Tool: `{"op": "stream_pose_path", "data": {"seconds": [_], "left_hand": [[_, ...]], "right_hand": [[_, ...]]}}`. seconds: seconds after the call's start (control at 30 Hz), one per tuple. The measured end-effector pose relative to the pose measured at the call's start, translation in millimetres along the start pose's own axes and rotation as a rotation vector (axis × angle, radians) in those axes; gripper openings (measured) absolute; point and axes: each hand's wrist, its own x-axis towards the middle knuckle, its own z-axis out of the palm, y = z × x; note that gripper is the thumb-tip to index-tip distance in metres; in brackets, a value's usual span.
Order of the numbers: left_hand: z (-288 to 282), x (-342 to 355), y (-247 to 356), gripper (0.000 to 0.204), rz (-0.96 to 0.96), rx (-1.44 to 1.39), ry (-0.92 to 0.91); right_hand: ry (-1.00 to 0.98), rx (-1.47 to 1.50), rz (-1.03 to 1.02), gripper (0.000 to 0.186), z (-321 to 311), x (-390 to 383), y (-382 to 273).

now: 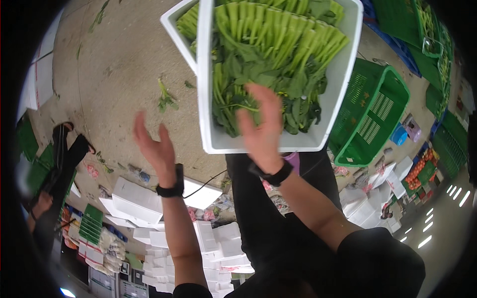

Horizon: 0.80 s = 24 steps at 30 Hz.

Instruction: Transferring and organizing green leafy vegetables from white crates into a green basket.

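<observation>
A white foam box (204,99) stands in front of me, filled with leafy green stem vegetables (278,54). Their cut stem ends line up at the far side, and the leaves lie toward me. My right hand (263,124) hovers over the near part of the box, fingers apart, with nothing in it. Left of the box, my left hand (155,149) is raised over the floor, fingers spread and holding nothing. Both wrists wear a black band. Whether the right fingertips touch the leaves I cannot tell.
Another white foam box (174,22) with greens sits partly beneath the first. A green plastic crate (365,116) stands to the right. Loose greens (165,97) lie on the concrete floor. White foam boxes and lids (134,198) are piled nearer me. Another person's legs (67,154) show at left.
</observation>
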Motion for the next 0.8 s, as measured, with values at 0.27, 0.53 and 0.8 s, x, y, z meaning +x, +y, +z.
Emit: {"op": "stream_pose_path", "data": {"seconds": [0.27,0.53,0.8], "left_hand": [[150.4,-64.8,168.7,0.031,0.108,-0.223,-0.500],[230.7,-43.4,173.3,0.037,0.089,-0.113,-0.467],[156.0,-96.5,157.3,0.034,0.066,0.002,-0.566]], "right_hand": [[0.402,0.065,0.439,0.031,-88.2,55.6,160.5],[0.299,0.125,0.557,0.026,-117.0,25.5,168.9],[0.126,-0.068,0.637,0.025,-104.0,-22.5,183.6]]}}
